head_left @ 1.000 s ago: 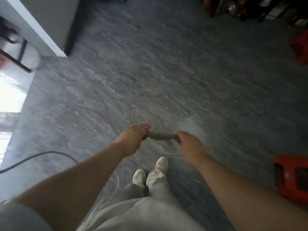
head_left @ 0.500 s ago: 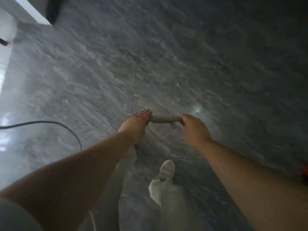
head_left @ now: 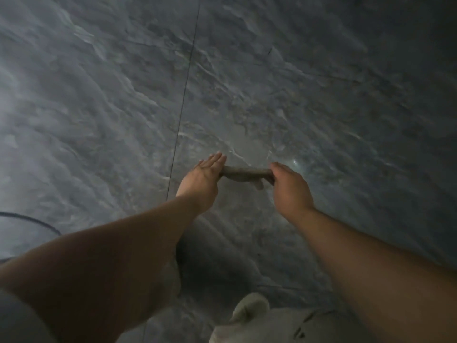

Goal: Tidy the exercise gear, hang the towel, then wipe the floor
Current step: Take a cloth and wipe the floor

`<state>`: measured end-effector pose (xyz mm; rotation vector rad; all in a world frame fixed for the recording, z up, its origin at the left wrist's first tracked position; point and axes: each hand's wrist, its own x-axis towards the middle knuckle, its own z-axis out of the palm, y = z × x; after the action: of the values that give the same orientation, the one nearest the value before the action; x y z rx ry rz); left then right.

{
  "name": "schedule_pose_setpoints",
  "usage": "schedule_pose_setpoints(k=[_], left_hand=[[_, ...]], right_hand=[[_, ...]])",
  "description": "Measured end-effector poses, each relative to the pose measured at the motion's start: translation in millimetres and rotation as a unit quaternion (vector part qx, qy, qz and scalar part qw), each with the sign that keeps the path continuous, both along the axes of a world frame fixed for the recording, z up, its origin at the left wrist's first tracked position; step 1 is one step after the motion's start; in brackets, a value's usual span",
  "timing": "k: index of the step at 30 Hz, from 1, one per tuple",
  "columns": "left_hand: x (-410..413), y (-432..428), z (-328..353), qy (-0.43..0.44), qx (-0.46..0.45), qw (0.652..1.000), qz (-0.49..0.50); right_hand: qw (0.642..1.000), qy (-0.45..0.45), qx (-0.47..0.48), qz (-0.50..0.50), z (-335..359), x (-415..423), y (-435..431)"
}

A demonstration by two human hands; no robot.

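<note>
A brownish-grey cloth (head_left: 244, 172) hangs stretched in a narrow band between my two hands, above the grey marbled floor (head_left: 296, 95). My left hand (head_left: 205, 177) holds its left end, fingers laid out straight over it; the thumb is hidden underneath. My right hand (head_left: 289, 184) grips the right end with curled fingers, and a small fold of cloth droops below it. Both arms reach forward from the bottom of the view.
A dark cable (head_left: 37, 221) curves over the floor at the left edge. My pale shoe (head_left: 249, 308) and light trouser leg show at the bottom middle. A thin tile joint (head_left: 184, 95) runs up the floor. The picture is dim.
The view has tilted down and closer to the floor; the wall, red boxes and shelves have left the picture. Both hands keep the cloth between them in the same hold.
</note>
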<state>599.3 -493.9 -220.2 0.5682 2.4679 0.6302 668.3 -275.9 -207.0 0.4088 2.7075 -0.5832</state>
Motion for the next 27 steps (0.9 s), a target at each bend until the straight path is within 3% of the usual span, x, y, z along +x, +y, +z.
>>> schedule_pose_setpoints(k=[5,7,10,12,16,20,27], left_hand=[[-12,6,-78,0.065,0.018,0.997,-0.034],[-2,2,-106,0.059,-0.018,0.996,-0.067],[23,-6,-139,0.007,-0.142,0.980,-0.137],[38,-2,-148,-0.023,-0.176,0.973,-0.145],[51,20,-145,-0.015,-0.162,0.983,-0.082],[47,29,-144,-0.015,-0.176,0.983,-0.048],[26,30,-171,-0.048,-0.210,0.975,-0.059]], right_hand=[[0.998,0.059,0.018,0.002,-71,-22,3],[0.999,-0.005,0.019,0.029,-94,-13,-2],[0.978,-0.180,0.053,0.089,-123,10,-15],[0.970,-0.217,0.067,0.081,-135,14,-24],[0.980,-0.185,0.038,0.069,-141,-15,-37],[0.971,-0.226,0.059,0.057,-143,-10,-35],[0.973,-0.222,0.059,0.026,-167,-10,-41]])
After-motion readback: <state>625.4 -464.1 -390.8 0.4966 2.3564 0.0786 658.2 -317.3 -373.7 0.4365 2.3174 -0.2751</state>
